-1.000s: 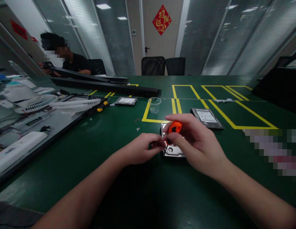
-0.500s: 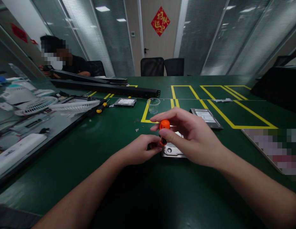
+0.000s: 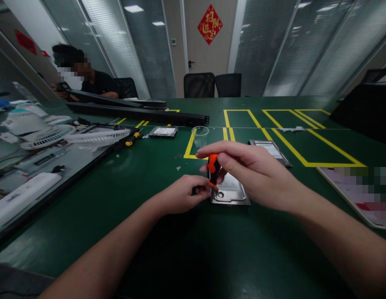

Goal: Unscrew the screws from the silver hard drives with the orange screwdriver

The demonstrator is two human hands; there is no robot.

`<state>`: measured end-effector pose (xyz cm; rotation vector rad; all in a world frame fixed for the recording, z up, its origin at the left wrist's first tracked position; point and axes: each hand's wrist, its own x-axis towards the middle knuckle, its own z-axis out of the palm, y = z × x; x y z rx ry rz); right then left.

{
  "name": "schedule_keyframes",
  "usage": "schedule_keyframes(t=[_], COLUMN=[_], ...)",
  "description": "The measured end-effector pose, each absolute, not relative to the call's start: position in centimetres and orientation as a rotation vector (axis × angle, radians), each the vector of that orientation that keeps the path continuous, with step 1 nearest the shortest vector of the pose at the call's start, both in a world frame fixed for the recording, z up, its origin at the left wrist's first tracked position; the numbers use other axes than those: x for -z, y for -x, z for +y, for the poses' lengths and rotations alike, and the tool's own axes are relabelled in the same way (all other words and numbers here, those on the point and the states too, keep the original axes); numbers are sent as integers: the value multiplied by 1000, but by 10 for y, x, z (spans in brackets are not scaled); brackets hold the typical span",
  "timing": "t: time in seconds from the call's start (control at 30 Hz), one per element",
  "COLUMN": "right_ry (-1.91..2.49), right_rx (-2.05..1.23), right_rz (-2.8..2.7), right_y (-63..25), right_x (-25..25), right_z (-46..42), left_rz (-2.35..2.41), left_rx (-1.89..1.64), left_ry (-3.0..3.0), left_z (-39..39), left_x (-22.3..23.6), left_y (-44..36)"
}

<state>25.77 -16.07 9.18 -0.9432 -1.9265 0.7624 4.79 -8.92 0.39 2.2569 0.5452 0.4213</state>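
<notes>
Right hand (image 3: 243, 168): mine, gripping an orange-and-black screwdriver (image 3: 213, 169), upright over the near-left corner of a hard drive (image 3: 230, 191). Left hand (image 3: 186, 193): mine, fingers bent at that corner; whether they pinch anything, I cannot tell. Hard drive: flat on the green desk (image 3: 168, 253), nearer me than the clear cup (image 3: 200, 136).

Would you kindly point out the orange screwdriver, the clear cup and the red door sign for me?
Screwdriver (image 3: 213, 162): head view, on its handle.
Cup (image 3: 199, 136): head view, on its clear side.
Sign (image 3: 210, 25): head view, on its middle.
</notes>
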Motion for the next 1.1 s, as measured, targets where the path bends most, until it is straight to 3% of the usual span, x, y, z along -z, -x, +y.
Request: schedule_keyframes(t=[0.3, 0.43, 0.6, 1.1], right_ry=[851, 889, 893, 876], right_rx=[-921, -826, -987, -860], right_rz=[-1698, -1836, -1944, -1814], right_y=[-254, -256, -262, -245], right_x=[-88, -92, -101, -87], right_z=[-162, -163, -166, -169], left_rz=[558, 583, 590, 614], left_rx=[-399, -391, -412, -443], left_ry=[-2272, -2293, -2316, -2245], left_z=[-88, -88, -89, -91], left_x=[-3, -4, -3, -2], left_y=[-48, -48, -46, -47])
